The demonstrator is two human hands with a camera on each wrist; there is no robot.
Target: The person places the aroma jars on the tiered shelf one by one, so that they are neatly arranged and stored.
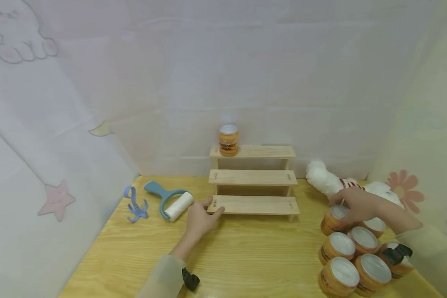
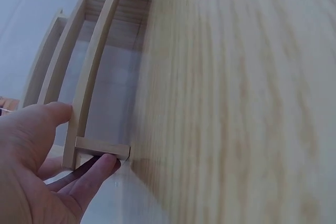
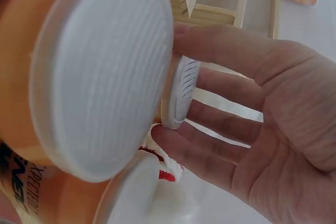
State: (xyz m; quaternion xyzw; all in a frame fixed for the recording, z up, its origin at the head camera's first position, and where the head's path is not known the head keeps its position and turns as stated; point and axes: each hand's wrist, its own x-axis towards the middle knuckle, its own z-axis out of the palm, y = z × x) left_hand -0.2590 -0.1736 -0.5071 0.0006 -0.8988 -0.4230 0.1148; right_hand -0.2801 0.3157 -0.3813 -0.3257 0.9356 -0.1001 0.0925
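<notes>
A three-step wooden display shelf [image 1: 253, 205] stands at the back of the table. An orange can [image 1: 229, 145] with a silver lid sits at the left of its top step. My left hand [image 1: 201, 219] holds the left end of the lowest step; in the left wrist view the thumb is against the board [image 2: 92, 72] and fingers touch the end support [image 2: 102, 147]. My right hand [image 1: 361, 203] grips an orange can [image 1: 329, 225] at the back left of a group of several similar cans [image 1: 342, 275]. Its lid [image 3: 184, 90] shows between thumb and fingers in the right wrist view.
A white plush toy [image 1: 322, 178] with a red-striped band lies behind the cans. Left of the shelf are a blue-handled lint roller [image 1: 179, 207] and a blue-purple hook stand [image 1: 137, 209]. Pale cloth walls [image 1: 164, 82] enclose the table's back and sides.
</notes>
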